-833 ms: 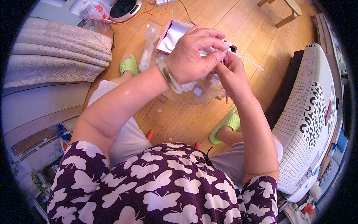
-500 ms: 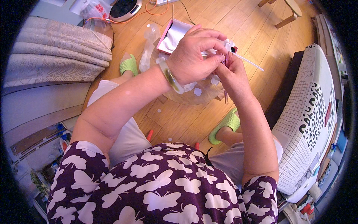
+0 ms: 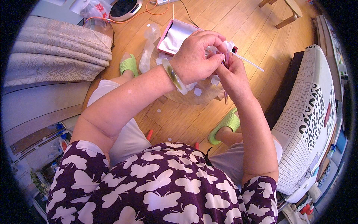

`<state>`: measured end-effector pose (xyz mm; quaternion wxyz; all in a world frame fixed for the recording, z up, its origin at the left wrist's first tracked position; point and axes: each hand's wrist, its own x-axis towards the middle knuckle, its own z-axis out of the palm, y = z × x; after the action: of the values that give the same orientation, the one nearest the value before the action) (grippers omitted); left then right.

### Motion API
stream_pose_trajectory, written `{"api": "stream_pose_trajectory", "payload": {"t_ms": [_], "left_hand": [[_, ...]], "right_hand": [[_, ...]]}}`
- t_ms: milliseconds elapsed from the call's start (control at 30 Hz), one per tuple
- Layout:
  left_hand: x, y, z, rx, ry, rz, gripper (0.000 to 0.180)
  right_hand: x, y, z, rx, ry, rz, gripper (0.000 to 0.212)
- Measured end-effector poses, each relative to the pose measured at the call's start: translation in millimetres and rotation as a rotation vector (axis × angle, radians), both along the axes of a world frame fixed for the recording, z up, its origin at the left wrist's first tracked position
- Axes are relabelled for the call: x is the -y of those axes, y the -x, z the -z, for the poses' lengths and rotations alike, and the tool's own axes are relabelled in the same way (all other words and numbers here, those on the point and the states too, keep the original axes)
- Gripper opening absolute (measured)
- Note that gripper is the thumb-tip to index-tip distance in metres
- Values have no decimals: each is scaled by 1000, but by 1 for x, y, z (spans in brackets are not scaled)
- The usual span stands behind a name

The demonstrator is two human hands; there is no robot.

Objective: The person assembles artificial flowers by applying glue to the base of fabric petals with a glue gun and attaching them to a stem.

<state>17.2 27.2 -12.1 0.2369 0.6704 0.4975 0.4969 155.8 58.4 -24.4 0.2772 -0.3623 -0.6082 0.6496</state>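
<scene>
My left hand (image 3: 197,56), with a pale bangle (image 3: 174,77) on its wrist, is closed in a pinch against my right hand's fingertips. What it pinches is too small and covered to make out. Closed around a bunch of thin purple strands (image 3: 226,96) is my right hand (image 3: 235,76); the strands' ends hang below its palm. A white petal-like piece (image 3: 230,47) shows just above the joined fingertips. Under the hands, a round see-through tray (image 3: 194,98) bears several white petal-like pieces (image 3: 197,91), partly hidden by my left hand.
Beyond my hands lies a pink-edged box (image 3: 164,42) with a white sheet (image 3: 177,37) in it. A thin white stick (image 3: 250,62) juts out to the right. Crumpled clear plastic (image 3: 146,56) is left of the tray. A patterned padded seat (image 3: 302,123) stands right, a wooden stool (image 3: 289,15) farther off.
My left hand has turned slightly at the wrist and its bangle has shifted a little right. More white shows between the fingertips. My right hand stays almost in place.
</scene>
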Motion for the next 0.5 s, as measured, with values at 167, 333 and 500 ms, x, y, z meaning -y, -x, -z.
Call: {"api": "stream_pose_trajectory", "payload": {"t_ms": [167, 333, 500], "left_hand": [[0, -1, 0, 1, -18, 24, 11], [0, -2, 6, 23, 6, 26, 11], [1, -2, 4, 24, -20, -27, 20]], "right_hand": [[-1, -1, 0, 20, 1, -6, 17], [1, 1, -4, 43, -14, -5, 17], [-1, 0, 1, 59, -3, 5, 16]]}}
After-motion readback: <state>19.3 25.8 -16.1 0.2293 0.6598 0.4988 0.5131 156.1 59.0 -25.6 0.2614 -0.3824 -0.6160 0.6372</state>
